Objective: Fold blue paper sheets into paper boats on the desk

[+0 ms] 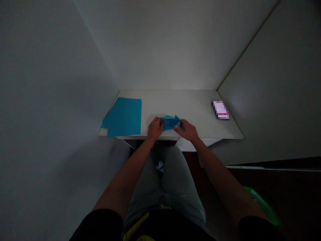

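Observation:
Between my two hands, just above the front part of the white desk, is a small folded piece of blue paper (169,123). My left hand (155,128) grips its left end, with the fingers curled round the edge. At the right end, my right hand (187,130) pinches the pointed tip between thumb and fingers. The folded paper has a raised flap along its top edge; its exact shape is hard to make out in the dim light. To the left of my left hand lie flat sheets of blue paper (125,117), overlapping and reaching the desk's left edge.
The white desk (195,103) stands against a wall, with walls on both sides. A phone with a lit, blurred screen (221,109) lies near its right edge. Below the desktop is a drawer front (187,145). A green plastic object (263,206) is at lower right.

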`<act>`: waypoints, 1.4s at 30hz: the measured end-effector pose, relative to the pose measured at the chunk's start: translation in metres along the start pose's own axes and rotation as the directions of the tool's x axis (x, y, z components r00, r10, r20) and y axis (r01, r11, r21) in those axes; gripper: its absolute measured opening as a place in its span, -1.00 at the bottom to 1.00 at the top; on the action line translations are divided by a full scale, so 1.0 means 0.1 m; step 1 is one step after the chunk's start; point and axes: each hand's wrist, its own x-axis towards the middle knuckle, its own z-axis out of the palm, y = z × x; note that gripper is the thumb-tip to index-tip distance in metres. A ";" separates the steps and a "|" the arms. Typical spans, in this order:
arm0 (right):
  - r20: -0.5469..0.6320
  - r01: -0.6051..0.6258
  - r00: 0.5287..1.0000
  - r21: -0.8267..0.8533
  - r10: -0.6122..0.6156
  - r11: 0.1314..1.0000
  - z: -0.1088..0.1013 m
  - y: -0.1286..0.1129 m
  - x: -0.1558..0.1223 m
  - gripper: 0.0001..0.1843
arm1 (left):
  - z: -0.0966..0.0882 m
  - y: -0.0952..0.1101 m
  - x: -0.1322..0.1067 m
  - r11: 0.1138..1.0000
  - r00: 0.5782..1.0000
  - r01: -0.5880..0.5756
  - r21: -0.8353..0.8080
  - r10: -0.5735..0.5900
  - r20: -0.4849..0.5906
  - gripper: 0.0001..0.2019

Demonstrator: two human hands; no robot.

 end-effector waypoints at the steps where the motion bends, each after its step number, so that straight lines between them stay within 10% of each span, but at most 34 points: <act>1: -0.027 -0.035 0.999 0.003 0.036 0.999 0.04 -0.03 0.01 -0.37 | 0.00 0.01 0.00 1.000 1.000 -0.007 -0.009 0.008 0.007 -0.70; 7: -0.122 -0.189 0.974 0.041 0.192 0.981 0.19 -0.19 0.08 -0.59 | 0.00 -0.01 0.01 0.993 0.995 -0.066 -0.096 0.074 0.072 -0.66; 15: 0.006 -0.045 0.999 0.083 0.045 0.996 0.09 -0.09 0.03 -0.37 | 0.04 -0.13 0.07 0.900 0.999 0.010 -0.437 0.011 0.046 -0.60; 29: -0.112 -0.061 0.987 0.404 0.115 0.913 0.06 0.08 0.03 -0.68 | 0.04 -0.29 0.09 0.638 0.982 0.093 -0.764 0.069 0.177 -0.47; 42: -0.080 -0.121 0.982 0.436 0.172 0.892 0.01 0.08 -0.02 -0.64 | 0.09 -0.41 0.10 0.734 0.946 -0.012 -0.679 0.229 0.231 -0.68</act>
